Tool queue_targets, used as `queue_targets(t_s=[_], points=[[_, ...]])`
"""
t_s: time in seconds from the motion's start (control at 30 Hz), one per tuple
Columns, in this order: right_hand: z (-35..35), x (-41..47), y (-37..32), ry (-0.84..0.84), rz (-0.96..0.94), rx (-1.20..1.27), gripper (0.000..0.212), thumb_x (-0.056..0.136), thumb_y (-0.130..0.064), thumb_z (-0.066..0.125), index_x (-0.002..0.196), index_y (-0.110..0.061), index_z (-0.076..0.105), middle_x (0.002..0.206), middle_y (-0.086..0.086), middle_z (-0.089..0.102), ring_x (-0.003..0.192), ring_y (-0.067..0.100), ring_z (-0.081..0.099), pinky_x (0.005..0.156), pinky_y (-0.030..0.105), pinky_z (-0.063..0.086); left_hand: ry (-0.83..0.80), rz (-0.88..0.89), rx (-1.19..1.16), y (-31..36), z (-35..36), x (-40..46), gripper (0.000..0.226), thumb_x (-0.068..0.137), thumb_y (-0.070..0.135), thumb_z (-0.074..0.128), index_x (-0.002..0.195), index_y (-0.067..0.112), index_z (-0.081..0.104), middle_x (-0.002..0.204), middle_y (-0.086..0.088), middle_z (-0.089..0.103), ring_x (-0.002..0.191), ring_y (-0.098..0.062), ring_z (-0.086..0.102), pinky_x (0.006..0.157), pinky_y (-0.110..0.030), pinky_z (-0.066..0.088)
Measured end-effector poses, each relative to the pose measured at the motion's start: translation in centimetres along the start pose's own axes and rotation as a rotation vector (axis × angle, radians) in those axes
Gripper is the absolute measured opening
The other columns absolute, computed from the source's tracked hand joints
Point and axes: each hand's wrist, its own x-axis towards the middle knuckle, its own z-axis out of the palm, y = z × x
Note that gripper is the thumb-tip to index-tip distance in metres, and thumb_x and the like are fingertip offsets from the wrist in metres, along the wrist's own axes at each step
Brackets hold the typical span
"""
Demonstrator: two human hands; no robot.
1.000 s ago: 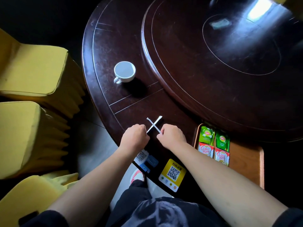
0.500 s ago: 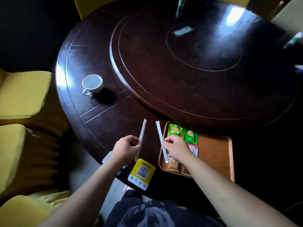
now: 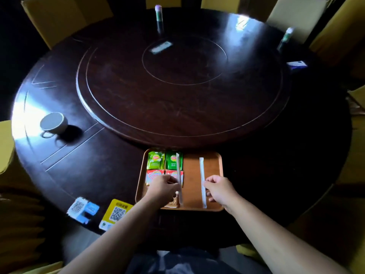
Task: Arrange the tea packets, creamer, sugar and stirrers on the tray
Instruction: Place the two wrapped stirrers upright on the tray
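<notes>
A brown wooden tray (image 3: 214, 165) lies at the table's near edge. Two green tea packets (image 3: 156, 160) fill its far left, with two red creamer packets (image 3: 155, 174) just below them. A brownish sugar packet (image 3: 173, 202) peeks out under my left hand (image 3: 162, 187). That hand pinches a white wrapped stirrer (image 3: 178, 171) held lengthwise over the packets' right edge. My right hand (image 3: 219, 189) pinches a second white stirrer (image 3: 201, 175) lengthwise over the tray's bare middle. The two stirrers run parallel.
A white cup (image 3: 53, 123) stands at the table's left. A yellow QR card (image 3: 116, 213) and a white-blue QR card (image 3: 82, 209) lie near the front edge. The raised turntable (image 3: 177, 86) fills the centre; two bottles (image 3: 159, 13) stand far off. Yellow chairs ring the table.
Both hands lifted the crossed stirrers off the table, separated them and carried them right, over the tray. The camera view swung right and up.
</notes>
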Motion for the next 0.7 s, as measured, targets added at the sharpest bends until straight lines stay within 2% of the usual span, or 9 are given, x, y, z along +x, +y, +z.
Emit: queue_targets(t_s=[0.07, 0.13, 0.2, 0.3, 0.5, 0.63, 0.7], points=[[-1.2, 0.3, 0.5, 0.009, 0.009, 0.003, 0.008, 0.093, -0.015, 0.062, 0.091, -0.010, 0.068, 0.080, 0.003, 0.066, 0.064, 0.012, 0.062, 0.051, 0.024, 0.054, 0.004, 0.006, 0.064, 0.8, 1.4, 0.5, 0.005, 0.072, 0.019, 0.070, 0.073, 0.014, 0.072, 0.073, -0.010, 0.075, 0.062, -0.024, 0.070, 0.064, -0.045, 0.062], [-2.0, 0.7, 0.9, 0.021, 0.028, 0.007, 0.008, 0.092, -0.013, 0.062, 0.086, -0.012, 0.066, 0.079, 0.005, 0.067, 0.063, 0.013, 0.063, 0.050, 0.025, 0.052, -0.010, -0.003, 0.107, 1.7, 2.5, 0.7, 0.004, 0.076, 0.015, 0.068, 0.075, 0.013, 0.072, 0.072, -0.011, 0.075, 0.056, -0.021, 0.067, 0.057, -0.039, 0.061], [-2.3, 1.0, 1.1, 0.040, 0.048, -0.001, 0.009, 0.091, -0.013, 0.064, 0.082, -0.013, 0.065, 0.079, 0.007, 0.069, 0.064, 0.016, 0.065, 0.050, 0.026, 0.051, -0.035, -0.005, 0.124, 2.4, 3.3, 1.2, 0.010, 0.082, 0.010, 0.065, 0.072, 0.012, 0.068, 0.069, -0.012, 0.071, 0.052, -0.020, 0.062, 0.046, -0.028, 0.053], [-2.2, 1.4, 1.0, 0.063, 0.081, -0.049, 0.009, 0.090, -0.012, 0.064, 0.082, -0.013, 0.065, 0.081, 0.007, 0.071, 0.069, 0.020, 0.071, 0.052, 0.028, 0.054, -0.090, -0.007, 0.185, 2.5, 4.0, 2.3, 0.016, 0.083, 0.008, 0.062, 0.070, 0.015, 0.066, 0.062, -0.005, 0.065, 0.047, -0.016, 0.058, 0.040, -0.022, 0.047], [-1.0, 2.0, 0.3, 0.092, 0.113, -0.137, 0.007, 0.085, -0.014, 0.069, 0.078, -0.016, 0.068, 0.082, 0.004, 0.074, 0.071, 0.019, 0.074, 0.053, 0.030, 0.057, -0.115, 0.058, 0.345, 2.2, 4.6, 3.9, 0.006, 0.079, 0.021, 0.066, 0.075, 0.021, 0.070, 0.074, -0.003, 0.073, 0.072, -0.022, 0.071, 0.066, -0.033, 0.058], [-0.2, 2.6, 0.0, 0.130, 0.087, -0.235, 0.007, 0.077, -0.026, 0.074, 0.073, -0.022, 0.070, 0.076, -0.003, 0.074, 0.072, 0.019, 0.073, 0.065, 0.038, 0.063, -0.082, 0.120, 0.463, 2.0, 4.4, 4.4, 0.005, 0.080, 0.025, 0.065, 0.084, 0.024, 0.067, 0.077, 0.001, 0.069, 0.083, -0.022, 0.070, 0.066, -0.028, 0.048], [-0.2, 2.4, -0.5, 0.157, 0.064, -0.348, 0.009, 0.081, -0.029, 0.073, 0.075, -0.023, 0.069, 0.077, -0.006, 0.072, 0.071, 0.016, 0.069, 0.057, 0.028, 0.055, -0.049, 0.162, 0.555, 1.9, 4.1, 4.5, 0.014, 0.082, 0.029, 0.066, 0.094, 0.022, 0.067, 0.086, -0.001, 0.071, 0.085, -0.022, 0.068, 0.067, -0.029, 0.050]])
